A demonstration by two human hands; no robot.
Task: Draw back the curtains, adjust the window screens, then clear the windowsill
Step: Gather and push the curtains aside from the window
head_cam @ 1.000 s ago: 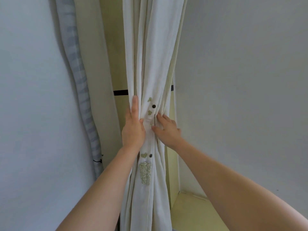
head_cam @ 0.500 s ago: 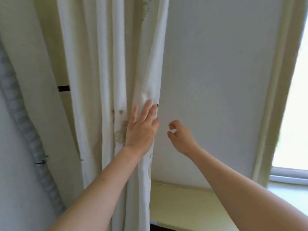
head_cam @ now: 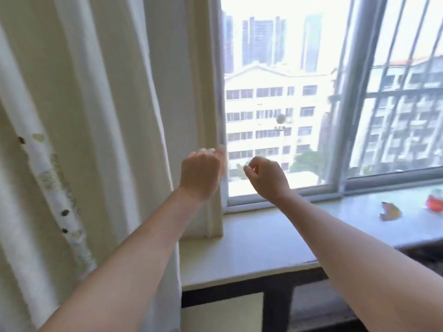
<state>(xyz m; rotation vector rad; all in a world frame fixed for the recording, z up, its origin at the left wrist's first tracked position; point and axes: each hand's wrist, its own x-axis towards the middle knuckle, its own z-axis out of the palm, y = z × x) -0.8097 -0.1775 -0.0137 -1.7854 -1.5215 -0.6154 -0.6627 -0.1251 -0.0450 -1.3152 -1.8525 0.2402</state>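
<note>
The cream curtain (head_cam: 84,140) hangs gathered at the left, with small embroidered spots down one fold. My left hand (head_cam: 201,171) is raised in front of the window frame's left edge, fingers loosely curled, holding nothing. My right hand (head_cam: 266,176) floats just right of it before the glass, fingers also loosely curled and empty. The window (head_cam: 275,104) shows buildings outside; a grey vertical sash post (head_cam: 347,99) divides it from the barred pane on the right. The pale windowsill (head_cam: 251,248) runs below both hands.
On the sill at the far right lie a brown dry leaf-like scrap (head_cam: 389,212) and a red and white small object (head_cam: 435,202). A dark ledge edge (head_cam: 263,283) borders the sill's front. Metal bars (head_cam: 407,92) stand outside the right pane.
The view swung right from the curtain to the window. My left hand left the curtain fold; both hands now hover free in front of the window.
</note>
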